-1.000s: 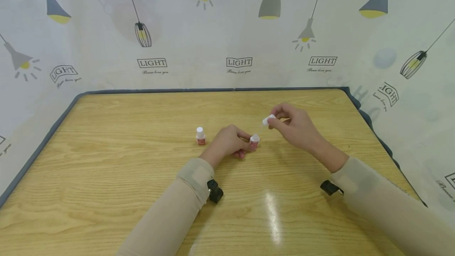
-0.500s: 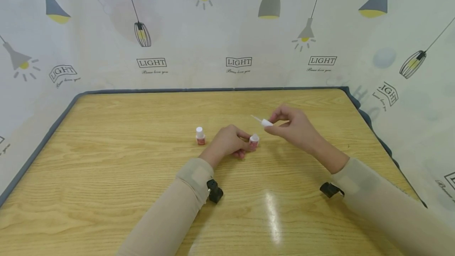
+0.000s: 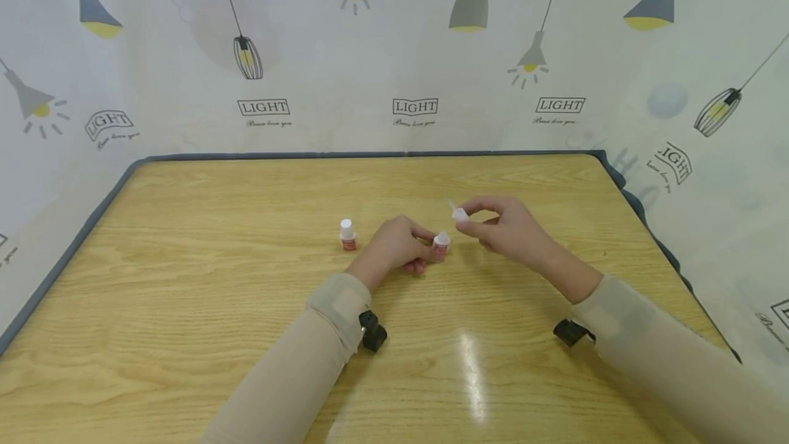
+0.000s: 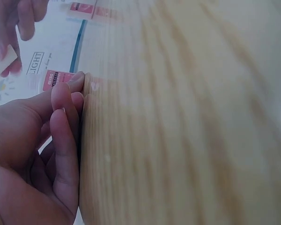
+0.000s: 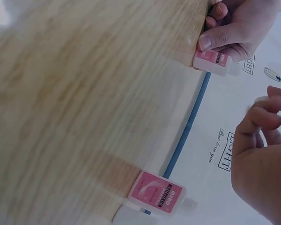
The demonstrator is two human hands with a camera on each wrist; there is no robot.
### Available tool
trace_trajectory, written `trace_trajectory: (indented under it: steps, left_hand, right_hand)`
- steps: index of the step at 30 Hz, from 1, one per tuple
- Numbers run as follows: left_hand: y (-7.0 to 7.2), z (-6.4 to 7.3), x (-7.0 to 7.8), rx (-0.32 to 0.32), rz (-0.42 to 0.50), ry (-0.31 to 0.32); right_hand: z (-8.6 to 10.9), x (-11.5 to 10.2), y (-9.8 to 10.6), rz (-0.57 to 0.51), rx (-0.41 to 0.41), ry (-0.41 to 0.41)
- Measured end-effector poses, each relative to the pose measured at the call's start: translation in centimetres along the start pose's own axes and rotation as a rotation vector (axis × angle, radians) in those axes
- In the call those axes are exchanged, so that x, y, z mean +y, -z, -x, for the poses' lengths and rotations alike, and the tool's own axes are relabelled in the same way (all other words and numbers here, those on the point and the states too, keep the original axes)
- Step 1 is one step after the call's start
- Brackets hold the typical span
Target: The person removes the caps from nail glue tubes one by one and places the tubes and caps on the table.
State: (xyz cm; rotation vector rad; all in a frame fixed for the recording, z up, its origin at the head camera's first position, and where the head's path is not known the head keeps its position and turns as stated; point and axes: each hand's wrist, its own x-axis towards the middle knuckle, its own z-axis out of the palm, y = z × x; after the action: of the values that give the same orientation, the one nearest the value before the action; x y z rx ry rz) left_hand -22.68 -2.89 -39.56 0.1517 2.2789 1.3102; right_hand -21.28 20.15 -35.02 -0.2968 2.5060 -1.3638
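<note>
Between thumb and fingers, my left hand [image 3: 397, 245] holds a small pink-labelled nail glue bottle [image 3: 441, 243] upright on the table, its neck uncapped. My right hand [image 3: 514, 235] pinches a white brush cap [image 3: 459, 214] just above and to the right of that bottle. A thin pale brush points up and left from the cap. Left of my left hand stands a second, capped bottle [image 3: 348, 235]. The right wrist view has another pink-labelled bottle [image 5: 157, 192], uncapped, near my right hand; in the head view it does not show.
Under everything lies a wood-grain table [image 3: 216, 293] with a dark edge strip [image 3: 320, 155]. A lamp-printed curtain [image 3: 345, 67] encloses the back and sides. A white rounded object [image 5: 131, 215] is partly cut off at the bottom of the right wrist view.
My right hand has turned the cap, so its brush swings from low left to up-left, and the hand has dropped slightly. The left hand and its bottle stay put.
</note>
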Motion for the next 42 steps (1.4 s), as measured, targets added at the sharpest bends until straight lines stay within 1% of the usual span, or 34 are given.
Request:
trace_trajectory:
  steps: [3, 7, 12, 15, 18, 21, 25, 28, 34, 38, 42]
  left_hand:
    - [0.0, 0.0, 0.1, -0.001, 0.003, 0.003]
    - [0.0, 0.1, 0.3, 0.001, 0.017, 0.008]
    - [0.0, 0.3, 0.4, 0.005, 0.044, 0.014]
    - [0.0, 0.3, 0.3, 0.005, 0.061, 0.015]
    - [-0.1, 0.3, 0.2, 0.011, 0.062, 0.016]
    - [-0.1, 0.2, 0.2, 0.016, 0.046, 0.015]
    - [-0.1, 0.1, 0.2, 0.017, 0.029, 0.010]
    - [0.0, 0.0, 0.2, 0.015, 0.036, 0.009]
    - [0.0, 0.2, 0.6, 0.017, 0.048, 0.023]
    - [-0.1, 0.3, 0.5, 0.018, 0.041, 0.019]
    - [-0.1, 0.2, 0.4, 0.018, 0.026, 0.016]
  right_hand:
    - [0.0, 0.2, -0.1, 0.010, 0.021, 0.004]
    - [-0.3, 0.7, -0.3, 0.075, 0.034, 0.028]
    - [-0.7, 1.5, -0.7, 0.180, 0.003, 0.025]
    - [-0.8, 1.9, -1.0, 0.209, -0.030, 0.007]
    - [-0.9, 2.1, -1.4, 0.222, -0.069, -0.005]
    - [-1.0, 2.2, -1.5, 0.236, -0.088, -0.015]
    - [-1.0, 2.2, -1.8, 0.251, -0.094, -0.019]
    - [-1.1, 2.2, -2.0, 0.264, -0.095, -0.017]
    - [-1.3, 2.3, -2.1, 0.326, -0.083, -0.003]
    - [-1.2, 2.3, -2.1, 0.336, -0.105, 0.001]
    - [-1.1, 2.2, -1.9, 0.320, -0.132, -0.026]
